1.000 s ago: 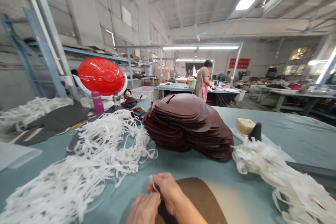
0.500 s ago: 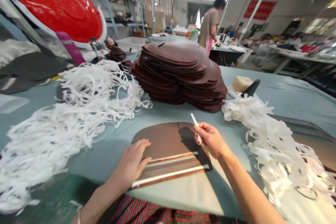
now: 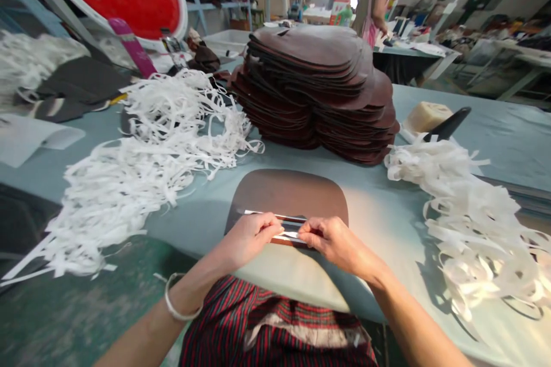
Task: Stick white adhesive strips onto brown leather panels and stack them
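Note:
A brown leather panel point(image 3: 290, 190) with rounded corners lies flat at the table's near edge. A slim white strip point(image 3: 291, 234) spans the short gap between my hands over the panel's near part. My left hand point(image 3: 252, 236) is closed, thumb and forefinger pinched at the strip's left side. At its right side my right hand point(image 3: 338, 242) pinches the strip, fingers curled in. A second white strip point(image 3: 251, 212) runs across the panel just beyond my hands, partly covered by them.
Stacked dark brown leather pieces point(image 3: 310, 92) rise behind the panel. Tangled white strips point(image 3: 124, 189) heap at left, wider white ribbons point(image 3: 477, 212) at right. A cream block point(image 3: 428, 116) and a black-handled tool point(image 3: 450, 123) sit back right. A person point(image 3: 374, 0) stands at a farther table.
My right hand has come down and inward from above the panel to its near part. My left hand, flat on the panel before, is now pinched. The view has tilted down.

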Demonstrator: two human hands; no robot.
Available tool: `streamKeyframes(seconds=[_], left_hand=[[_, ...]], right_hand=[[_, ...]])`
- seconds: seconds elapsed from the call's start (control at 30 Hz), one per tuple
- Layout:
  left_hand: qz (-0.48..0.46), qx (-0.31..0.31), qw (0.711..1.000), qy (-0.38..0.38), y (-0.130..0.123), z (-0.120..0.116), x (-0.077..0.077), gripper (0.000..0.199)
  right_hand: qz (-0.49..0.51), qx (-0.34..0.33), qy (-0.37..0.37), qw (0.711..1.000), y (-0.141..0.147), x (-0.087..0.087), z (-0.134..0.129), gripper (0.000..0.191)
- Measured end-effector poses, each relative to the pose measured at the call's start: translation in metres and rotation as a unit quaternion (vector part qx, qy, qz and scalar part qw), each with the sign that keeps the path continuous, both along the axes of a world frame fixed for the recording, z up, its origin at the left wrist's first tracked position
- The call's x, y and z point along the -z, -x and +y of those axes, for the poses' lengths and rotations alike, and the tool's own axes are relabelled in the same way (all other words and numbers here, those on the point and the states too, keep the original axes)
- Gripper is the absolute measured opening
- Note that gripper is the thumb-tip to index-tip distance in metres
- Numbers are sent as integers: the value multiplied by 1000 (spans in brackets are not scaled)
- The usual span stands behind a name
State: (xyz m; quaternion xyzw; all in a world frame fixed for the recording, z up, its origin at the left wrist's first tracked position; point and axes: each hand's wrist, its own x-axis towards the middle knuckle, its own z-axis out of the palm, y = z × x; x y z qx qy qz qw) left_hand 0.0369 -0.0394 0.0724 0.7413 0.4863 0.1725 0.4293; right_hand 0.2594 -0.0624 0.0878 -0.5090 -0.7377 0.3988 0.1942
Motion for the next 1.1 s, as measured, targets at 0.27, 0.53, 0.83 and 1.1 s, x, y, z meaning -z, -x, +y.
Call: streamKeyframes(seconds=[0.27, 0.53, 0.83, 1.1], left_hand=[[15, -27, 1000, -4, 35, -7, 3, 29], [-49, -136, 987, 71, 39, -1, 11, 27], [35, -177, 983, 32, 51, 2, 17, 29], [105, -165, 981, 9, 52, 9, 9, 20]], right_hand=[[-35, 62, -14, 997, -25, 23, -13, 24], [-103, 106, -1, 989, -25, 38, -28, 24], [-100, 151, 24, 983, -24, 43, -37, 28], [-117, 166, 32, 979, -33, 51, -35, 32]])
